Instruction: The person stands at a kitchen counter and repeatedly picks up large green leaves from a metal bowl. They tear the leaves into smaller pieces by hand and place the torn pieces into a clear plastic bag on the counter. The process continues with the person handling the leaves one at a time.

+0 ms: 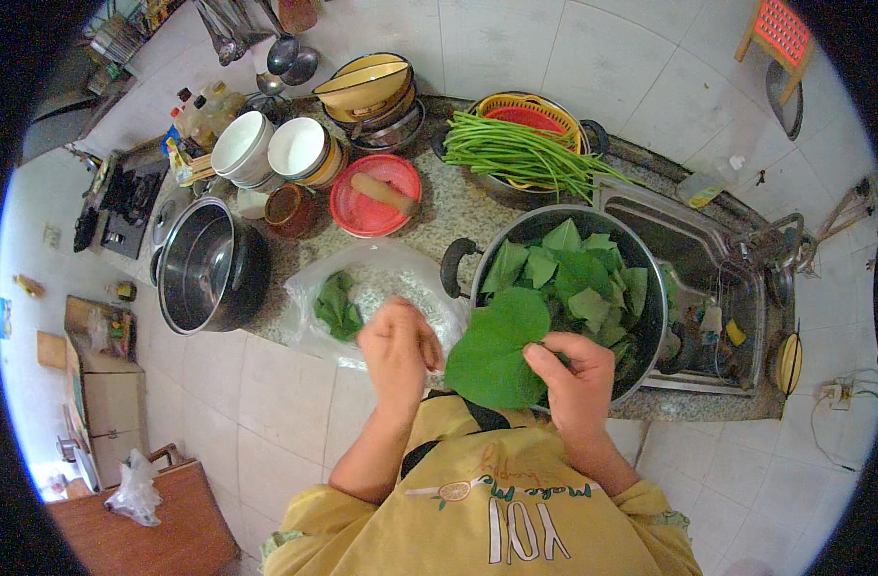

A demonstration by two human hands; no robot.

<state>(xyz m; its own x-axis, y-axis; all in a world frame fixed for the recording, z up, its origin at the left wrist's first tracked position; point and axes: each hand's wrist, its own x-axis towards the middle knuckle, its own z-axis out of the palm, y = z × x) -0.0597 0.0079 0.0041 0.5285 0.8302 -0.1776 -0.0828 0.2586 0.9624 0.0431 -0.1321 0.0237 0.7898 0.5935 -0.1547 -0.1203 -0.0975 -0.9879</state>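
A large green heart-shaped leaf (499,346) is pinched between the thumb and fingers of my right hand (578,374), over the near left rim of a big dark pot (661,322). Many similar green leaves (583,274) fill that pot. My left hand (397,341) is closed, its fingers curled in; whether anything is between them is hidden. It hovers at the near edge of a clear plastic bag (415,278) spread on the counter. A small bunch of leaves (338,307) lies on the bag, just beyond my left hand.
Long green stems (530,149) lie across a yellow basket behind the pot. A metal sink (717,230) is on the right. An empty dark pot (204,274) stands left, near bowls (298,147) and a red lid (376,221) bearing a wooden pestle-like piece (384,193).
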